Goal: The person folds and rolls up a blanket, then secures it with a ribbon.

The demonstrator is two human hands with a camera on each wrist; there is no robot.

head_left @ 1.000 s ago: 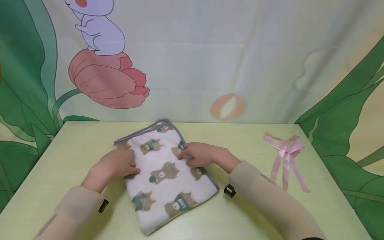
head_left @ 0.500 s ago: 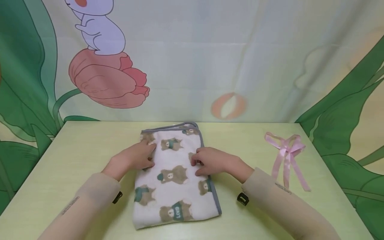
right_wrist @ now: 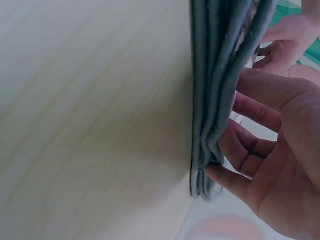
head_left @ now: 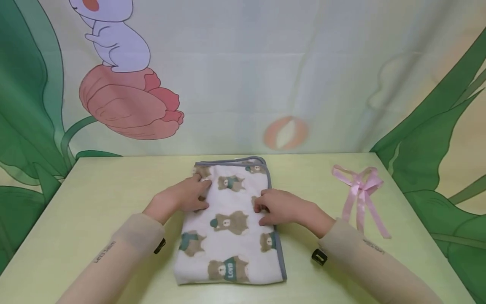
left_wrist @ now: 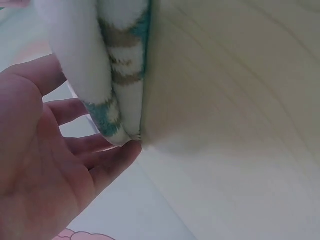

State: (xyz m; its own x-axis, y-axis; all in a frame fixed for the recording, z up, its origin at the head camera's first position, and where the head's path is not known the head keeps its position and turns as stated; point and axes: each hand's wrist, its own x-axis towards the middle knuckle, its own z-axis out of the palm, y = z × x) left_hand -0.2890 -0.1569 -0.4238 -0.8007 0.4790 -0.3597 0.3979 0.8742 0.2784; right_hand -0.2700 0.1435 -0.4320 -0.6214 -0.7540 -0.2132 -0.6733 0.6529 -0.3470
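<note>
A folded blanket [head_left: 224, 236], white with brown bears in teal scarves and hats, lies on the table with its grey-bound edges at the back and right. My left hand [head_left: 187, 196] rests over its left side, fingers spread and relaxed; in the left wrist view the little finger touches the lower end of the folded edge. On the right side rests my right hand [head_left: 282, 207], fingers loosely bent on the top layer. The right wrist view shows its fingers [right_wrist: 230, 180] against the stacked grey binding [right_wrist: 210, 90]. Neither hand's fingers wrap round the fold.
A pink satin ribbon [head_left: 362, 190] tied in a bow lies at the table's back right. The light yellow table [head_left: 114, 194] ends at a cartoon-printed curtain [head_left: 228, 84]. A black clip [head_left: 319, 256] hangs under the right sleeve.
The blanket has slid to the right and turned from tilted to nearly square with the table, both hands moving along on it. The head view has shifted slightly. The ribbon stays put.
</note>
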